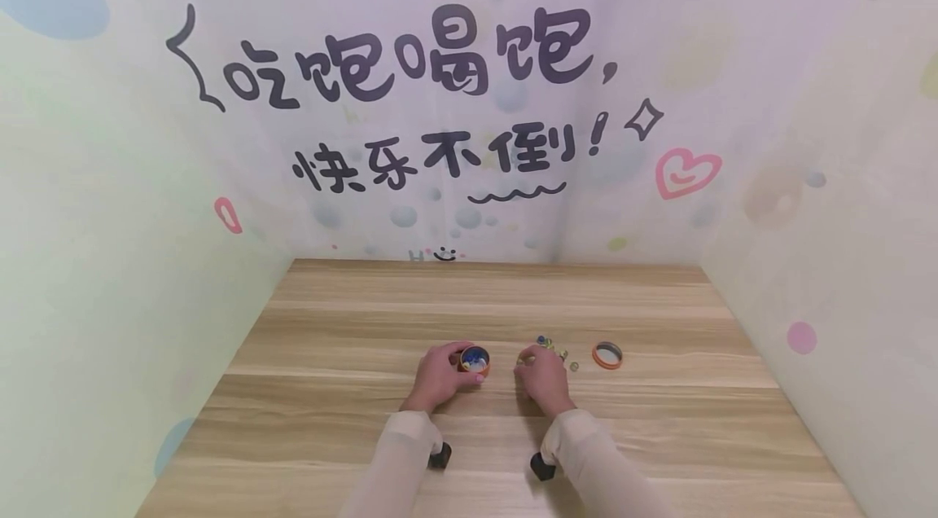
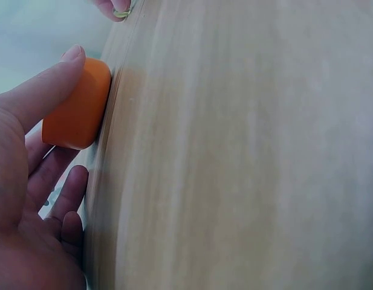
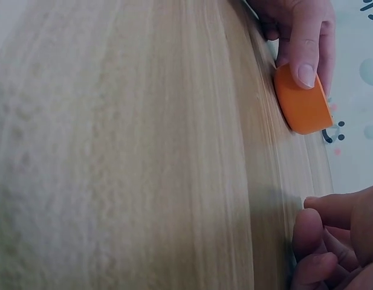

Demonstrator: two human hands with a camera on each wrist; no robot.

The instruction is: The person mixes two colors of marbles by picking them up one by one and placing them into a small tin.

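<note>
My left hand (image 1: pixel 438 375) grips a small orange round tin (image 2: pixel 89 112), thumb on the near side and fingers round the far side. The tin stands upright on the table with its mouth up. Inside it show several blue and clear glass marbles (image 1: pixel 475 357). To the right of the tin, low over the table, my right hand (image 1: pixel 545 378) pinches a clear marble with a yellow-green streak (image 2: pixel 121 13) between thumb and fingertips. Beyond and beside that hand lie several loose marbles (image 1: pixel 563 355), partly hidden by its fingers.
An orange lid (image 1: pixel 607 355) lies with its hollow side up to the right of the loose marbles. The wood-grain table (image 1: pixel 352 314) is bounded by printed white walls (image 1: pixel 469 225) at the back and both sides. Black wrist mounts (image 1: pixel 543 467) sit under both sleeves.
</note>
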